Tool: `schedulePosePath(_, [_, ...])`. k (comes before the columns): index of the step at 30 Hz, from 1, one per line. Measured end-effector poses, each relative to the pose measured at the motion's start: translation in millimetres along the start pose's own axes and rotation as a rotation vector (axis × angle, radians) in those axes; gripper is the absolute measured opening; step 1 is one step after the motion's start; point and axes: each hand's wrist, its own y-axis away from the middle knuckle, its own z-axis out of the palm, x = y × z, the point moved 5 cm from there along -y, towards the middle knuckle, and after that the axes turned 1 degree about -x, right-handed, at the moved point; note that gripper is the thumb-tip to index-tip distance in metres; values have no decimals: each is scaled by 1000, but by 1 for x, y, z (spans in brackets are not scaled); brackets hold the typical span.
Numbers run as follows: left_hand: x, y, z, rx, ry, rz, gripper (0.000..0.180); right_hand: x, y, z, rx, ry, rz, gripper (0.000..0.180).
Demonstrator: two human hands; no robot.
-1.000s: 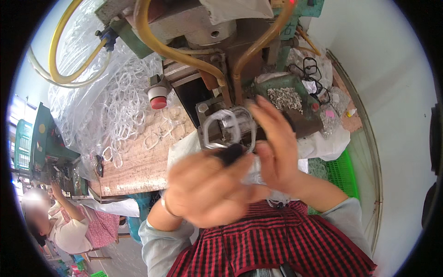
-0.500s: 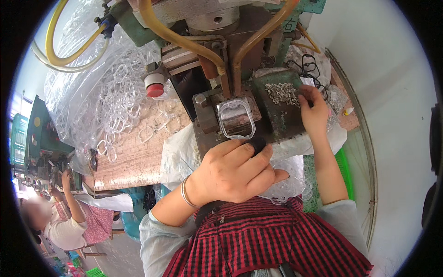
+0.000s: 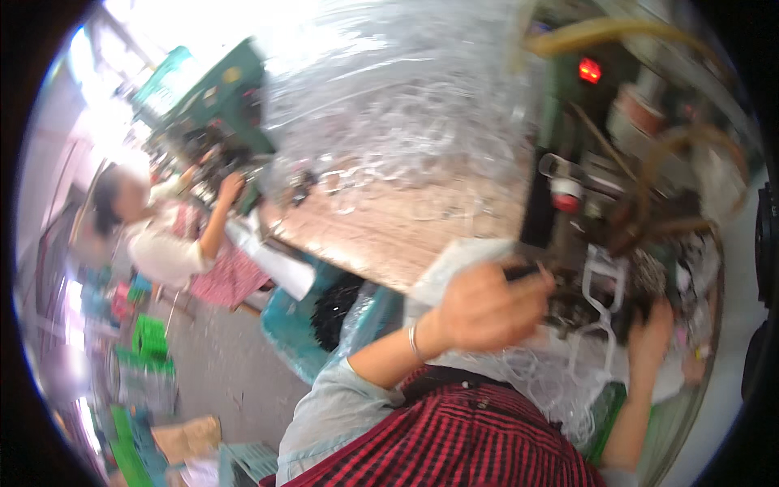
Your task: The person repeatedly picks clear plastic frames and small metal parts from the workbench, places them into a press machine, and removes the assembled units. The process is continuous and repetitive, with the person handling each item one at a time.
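Observation:
The picture is smeared by motion. My left hand (image 3: pixel 491 312), a black cover on one finger, is held in front of the machine (image 3: pixel 625 187); its fingers look bent, but blur hides whether they hold anything. To its right, a clear plastic frame (image 3: pixel 604 280) stands out pale at the machine's work spot. Below it hangs another pale loop (image 3: pixel 591 347), above a heap of clear frames (image 3: pixel 540 381). Farther right, my right hand (image 3: pixel 652 337) reaches toward the small metal pieces (image 3: pixel 649 274); its fingertips are too blurred to read.
A big clear bag of plastic frames (image 3: pixel 406 105) covers the back of the wooden table (image 3: pixel 381 235). The machine carries a red button (image 3: pixel 566 201) and yellow hoses (image 3: pixel 617 32). A blue-lined bin (image 3: pixel 284 337) holds black parts (image 3: pixel 337 312). At the left, another person (image 3: pixel 170 239) works at a bench.
The view has swung left, so the machine and my hands now appear farther right. My left hand now shows apart from the frame at the machine. My right hand stays near the metal pieces.

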Motion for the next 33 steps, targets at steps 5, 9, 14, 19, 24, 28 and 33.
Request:
schedulePosePath(5, [-177,78,11,-763,-483,-393,21,13,-8,6,-165,25,-13,40])
schedulePosePath(9, [-214,162,2,-816,-461,-574,20,-22,-5,-22,-212,47,132,45])
schedulePosePath(14, [-225,145,-27,-457,-111,-896,10,-12,-14,-20,-250,100,53,41])
schedulePosePath(19, [-217,123,-17,470,837,-1228,17,-12,-19,-19,-84,74,32,33])
schedulePosePath(24, [-159,108,-10,537,530,-963,29,-29,-27,-4,-75,79,9,22])
schedulePosePath(28, [-97,22,-59,611,800,-650,28,-30,-26,-37,108,-249,228,17])
schedulePosePath(33, [14,-56,-41,321,688,-306,29,-3,-22,-20,35,-1112,362,18])
